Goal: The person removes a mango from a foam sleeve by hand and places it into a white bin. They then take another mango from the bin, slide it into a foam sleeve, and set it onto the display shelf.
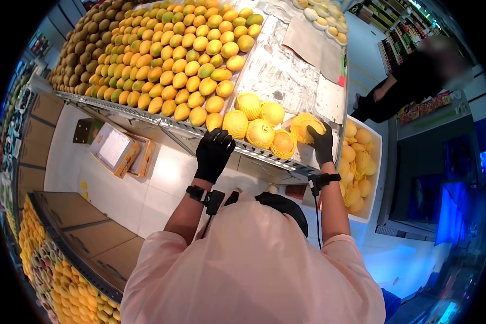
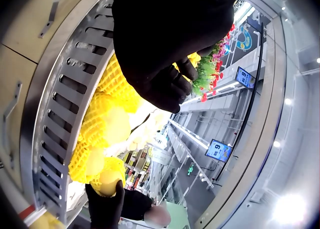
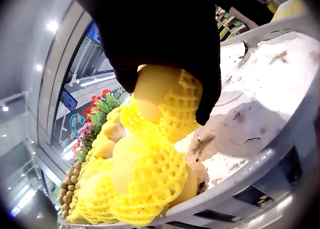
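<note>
My right hand (image 1: 323,144), in a black glove, grips a round yellow fruit in a yellow foam net (image 1: 303,125) at the right end of the front row. From the right wrist view, thumb and fingers reach round this netted fruit (image 3: 167,96), just above another netted fruit (image 3: 145,176). The left hand (image 1: 215,154), also gloved in black, is by the display's front edge, left of the netted fruits (image 1: 260,133). Its fingers (image 2: 175,86) are loosely curled and hold nothing. Several netted fruits stand grouped between the hands.
Rows of mangoes (image 1: 167,59) fill the display's left, beside brown round fruits (image 1: 86,48). A slotted metal rail (image 2: 62,109) edges the front. Cardboard (image 1: 316,48) lies on the white stand surface. A white box (image 1: 373,178) of yellow fruits is at right. Another person (image 1: 410,81) stands beyond.
</note>
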